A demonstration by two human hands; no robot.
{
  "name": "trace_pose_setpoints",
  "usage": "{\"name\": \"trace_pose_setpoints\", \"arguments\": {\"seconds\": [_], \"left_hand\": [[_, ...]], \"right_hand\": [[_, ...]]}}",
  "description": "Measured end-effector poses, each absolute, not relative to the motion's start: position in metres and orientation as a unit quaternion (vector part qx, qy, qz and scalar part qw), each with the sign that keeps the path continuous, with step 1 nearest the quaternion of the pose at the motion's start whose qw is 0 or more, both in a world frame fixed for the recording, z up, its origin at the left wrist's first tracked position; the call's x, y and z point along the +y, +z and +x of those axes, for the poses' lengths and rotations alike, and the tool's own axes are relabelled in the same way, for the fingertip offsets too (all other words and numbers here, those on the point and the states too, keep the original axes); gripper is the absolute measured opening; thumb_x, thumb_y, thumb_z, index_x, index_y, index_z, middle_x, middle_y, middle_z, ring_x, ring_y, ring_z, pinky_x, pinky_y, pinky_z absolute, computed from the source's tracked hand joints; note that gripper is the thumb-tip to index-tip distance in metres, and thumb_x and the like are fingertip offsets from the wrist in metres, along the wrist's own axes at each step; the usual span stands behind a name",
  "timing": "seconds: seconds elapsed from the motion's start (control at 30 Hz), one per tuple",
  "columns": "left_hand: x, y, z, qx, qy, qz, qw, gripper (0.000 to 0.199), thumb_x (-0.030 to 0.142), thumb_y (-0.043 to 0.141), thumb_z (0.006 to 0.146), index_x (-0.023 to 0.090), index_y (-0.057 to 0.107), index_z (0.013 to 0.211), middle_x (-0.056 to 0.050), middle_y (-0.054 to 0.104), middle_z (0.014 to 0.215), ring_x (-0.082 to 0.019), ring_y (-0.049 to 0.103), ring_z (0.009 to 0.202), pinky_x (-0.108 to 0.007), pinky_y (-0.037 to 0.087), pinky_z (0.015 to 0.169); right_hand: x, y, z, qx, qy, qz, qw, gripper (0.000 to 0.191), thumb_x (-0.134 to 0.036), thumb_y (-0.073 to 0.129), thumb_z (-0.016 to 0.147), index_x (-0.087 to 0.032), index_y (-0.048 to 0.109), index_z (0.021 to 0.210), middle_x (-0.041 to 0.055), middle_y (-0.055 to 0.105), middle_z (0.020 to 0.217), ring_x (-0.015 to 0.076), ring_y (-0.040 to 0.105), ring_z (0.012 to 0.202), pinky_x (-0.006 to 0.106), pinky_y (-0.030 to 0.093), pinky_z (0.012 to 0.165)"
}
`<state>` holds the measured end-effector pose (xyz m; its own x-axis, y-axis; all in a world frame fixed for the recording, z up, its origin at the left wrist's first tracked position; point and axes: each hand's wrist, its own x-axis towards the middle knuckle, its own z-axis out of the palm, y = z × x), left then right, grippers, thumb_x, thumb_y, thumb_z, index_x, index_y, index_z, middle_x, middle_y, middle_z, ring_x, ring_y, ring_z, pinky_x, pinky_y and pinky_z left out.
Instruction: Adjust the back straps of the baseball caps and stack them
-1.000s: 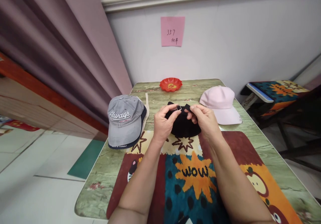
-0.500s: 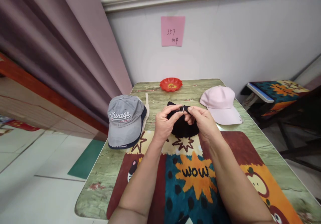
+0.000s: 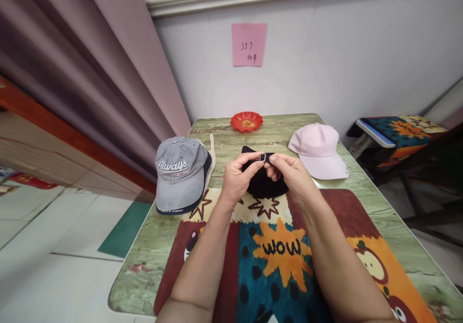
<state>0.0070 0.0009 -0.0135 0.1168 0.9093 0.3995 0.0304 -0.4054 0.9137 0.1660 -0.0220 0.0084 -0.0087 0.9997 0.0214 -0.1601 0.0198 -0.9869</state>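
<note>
My left hand (image 3: pixel 237 176) has thumb and forefinger pinched on the small metal buckle (image 3: pixel 264 157), and my right hand (image 3: pixel 296 174) is closed at the fingertips on the black strap (image 3: pixel 268 157) just beside it. The black cap (image 3: pixel 265 185) is below and behind my fingers, over the far edge of the mat (image 3: pixel 253 275), between the grey cap (image 3: pixel 177 168) and the pink cap (image 3: pixel 318 152); whether it rests on the table (image 3: pixel 141 284) or hangs from my grip I cannot tell.

I judge it light and soft, a cloth thing that would fold rather than break, so little force is called for. The strap looks limp and may bend away if held far from its end; close to the tip is the better place. The buckle seems stiff but small and perhaps slick, best pinched by its edges
</note>
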Motion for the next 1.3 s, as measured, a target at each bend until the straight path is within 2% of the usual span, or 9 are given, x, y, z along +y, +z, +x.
{"name": "trace_pose_setpoints", "arguments": {"seconds": [0.4, 0.63, 0.77, 0.97, 1.07, 1.17, 1.23, 1.3], "left_hand": [[-0.001, -0.010, 0.007, 0.376, 0.539, 0.643, 0.393, 0.024, 0.030, 0.073, 0.088, 0.021, 0.079, 0.109, -0.007, 0.079, 0.110, -0.022, 0.073, 0.104, -0.035, 0.055, 0.099], [-0.001, -0.008, 0.003, 0.367, 0.513, 0.692, 0.350, 0.021, 0.032, 0.071, 0.089, 0.021, 0.078, 0.106, -0.007, 0.079, 0.108, -0.022, 0.073, 0.101, -0.035, 0.056, 0.095], [-0.002, -0.002, 0.000, 0.367, 0.498, 0.721, 0.313, 0.019, 0.032, 0.073, 0.088, 0.022, 0.078, 0.104, -0.007, 0.078, 0.104, -0.022, 0.072, 0.099, -0.036, 0.055, 0.095], [-0.004, 0.005, -0.002, 0.377, 0.471, 0.758, 0.247, 0.017, 0.029, 0.074, 0.087, 0.023, 0.077, 0.102, -0.006, 0.078, 0.102, -0.022, 0.069, 0.100, -0.039, 0.052, 0.096], [-0.005, 0.006, -0.002, 0.385, 0.464, 0.764, 0.231, 0.016, 0.026, 0.073, 0.087, 0.024, 0.076, 0.102, -0.006, 0.077, 0.101, -0.023, 0.069, 0.099, -0.041, 0.051, 0.097], [-0.005, 0.006, -0.003, 0.388, 0.469, 0.758, 0.233, 0.015, 0.027, 0.073, 0.087, 0.023, 0.076, 0.101, -0.006, 0.077, 0.101, -0.023, 0.069, 0.098, -0.041, 0.052, 0.096], [-0.004, 0.004, -0.004, 0.384, 0.473, 0.757, 0.235, 0.016, 0.026, 0.072, 0.087, 0.024, 0.076, 0.102, -0.006, 0.078, 0.103, -0.023, 0.070, 0.101, -0.041, 0.052, 0.097], [-0.003, 0.001, -0.005, 0.379, 0.476, 0.758, 0.235, 0.017, 0.024, 0.071, 0.087, 0.023, 0.076, 0.103, -0.007, 0.078, 0.106, -0.024, 0.070, 0.104, -0.042, 0.052, 0.099]], "right_hand": [[-0.023, 0.011, 0.169, -0.494, 0.529, -0.445, 0.528, 0.034, -0.050, 0.068, 0.084, -0.019, 0.068, 0.071, -0.0001, 0.063, 0.060, 0.0102, 0.050, 0.056, 0.023, 0.040, 0.056], [-0.023, 0.012, 0.176, -0.558, 0.487, -0.442, 0.506, 0.042, -0.057, 0.066, 0.087, -0.020, 0.064, 0.068, 0.0004, 0.063, 0.062, 0.0118, 0.051, 0.057, 0.025, 0.042, 0.058], [-0.024, 0.013, 0.179, -0.621, 0.438, -0.444, 0.474, 0.047, -0.059, 0.058, 0.094, -0.020, 0.060, 0.068, 0.0005, 0.061, 0.063, 0.0127, 0.050, 0.058, 0.027, 0.040, 0.059], [-0.028, 0.014, 0.174, -0.675, 0.314, -0.501, 0.442, 0.049, -0.053, 0.044, 0.102, -0.022, 0.048, 0.064, -0.0007, 0.055, 0.060, 0.0137, 0.047, 0.057, 0.029, 0.032, 0.059], [-0.030, 0.016, 0.171, -0.663, 0.282, -0.531, 0.446, 0.040, -0.051, 0.043, 0.102, -0.024, 0.054, 0.075, -0.0005, 0.058, 0.064, 0.0162, 0.050, 0.059, 0.029, 0.032, 0.059], [-0.032, 0.019, 0.173, -0.666, 0.268, -0.533, 0.448, 0.028, -0.051, 0.053, 0.099, -0.025, 0.064, 0.102, -0.0012, 0.063, 0.069, 0.0174, 0.054, 0.059, 0.030, 0.036, 0.060], [-0.031, 0.019, 0.175, -0.685, 0.267, -0.511, 0.445, 0.040, -0.049, 0.064, 0.093, -0.026, 0.062, 0.126, -0.0009, 0.068, 0.077, 0.0178, 0.058, 0.062, 0.031, 0.042, 0.063], [-0.029, 0.018, 0.176, -0.705, 0.267, -0.475, 0.454, 0.049, -0.044, 0.070, 0.090, -0.028, 0.061, 0.135, 0.0021, 0.075, 0.095, 0.0205, 0.068, 0.077, 0.033, 0.050, 0.074]]}}
